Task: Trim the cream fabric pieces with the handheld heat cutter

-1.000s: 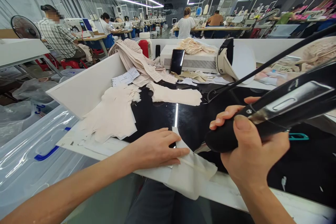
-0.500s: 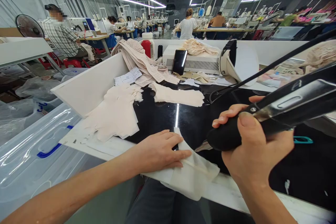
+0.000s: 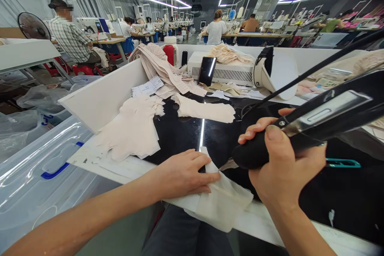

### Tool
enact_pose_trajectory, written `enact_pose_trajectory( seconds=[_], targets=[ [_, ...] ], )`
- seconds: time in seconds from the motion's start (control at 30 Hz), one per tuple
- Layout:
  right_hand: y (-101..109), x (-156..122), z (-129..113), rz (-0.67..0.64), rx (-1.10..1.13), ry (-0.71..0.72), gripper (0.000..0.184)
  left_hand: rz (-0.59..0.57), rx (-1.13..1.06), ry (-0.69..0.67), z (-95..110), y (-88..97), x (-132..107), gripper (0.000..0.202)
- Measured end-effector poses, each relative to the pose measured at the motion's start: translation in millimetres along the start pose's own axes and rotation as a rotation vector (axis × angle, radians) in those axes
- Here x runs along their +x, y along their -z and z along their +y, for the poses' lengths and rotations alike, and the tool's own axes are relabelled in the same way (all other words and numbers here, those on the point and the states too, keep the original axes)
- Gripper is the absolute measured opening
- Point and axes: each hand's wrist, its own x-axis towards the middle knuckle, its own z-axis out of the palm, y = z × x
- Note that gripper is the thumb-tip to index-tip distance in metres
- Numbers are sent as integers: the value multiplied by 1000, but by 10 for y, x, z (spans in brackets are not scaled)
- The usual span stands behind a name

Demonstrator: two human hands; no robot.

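My left hand lies on a pale cream piece of cloth, its fingers stretched out and pressing the cloth near the table edge. Part of that cloth hangs over the front edge towards my lap. My right hand is wrapped around a black corded hand tool with a metal inlay, whose exact kind I cannot make out. Its narrow metallic tip points at the cloth, close to my left fingertips. Whether the tip touches the cloth is hard to tell.
Pale cut cloth pieces lie to the left, and another folded cloth lies ahead on the black tabletop. A phone leans against a white vented box. A teal-handled tool lies right. Co-workers sit at sewing machines beyond.
My right hand and the black tool have moved a little left and down, bringing the tip closer to my left fingertips. My left hand stays on the cloth.
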Motion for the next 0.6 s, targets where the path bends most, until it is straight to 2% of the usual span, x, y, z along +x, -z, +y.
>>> enact_pose_trajectory(
  seconds=[0.27, 0.47, 0.6],
  targets=[
    [-32, 11, 73, -65, -36, 25, 40, 16, -22, 14, 3, -54, -21, 37],
    [-97, 60, 83, -25, -2, 32, 44, 44, -52, 28, 12, -86, -29, 37],
    [-111, 63, 131, -52, 19, 19, 42, 50, -60, 43, 10, -114, -39, 39]
  ],
)
